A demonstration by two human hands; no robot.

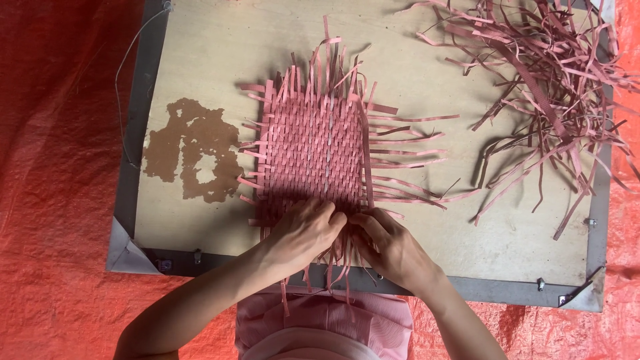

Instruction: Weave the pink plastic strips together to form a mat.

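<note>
pink woven strip mat (313,150), flat, loose-ended

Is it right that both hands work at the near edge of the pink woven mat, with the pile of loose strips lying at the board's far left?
Not quite. The head view shows the loose strips piled at the board's far right, not left. The rest holds: the left hand and right hand both work at the near edge of the pink woven mat.
</note>
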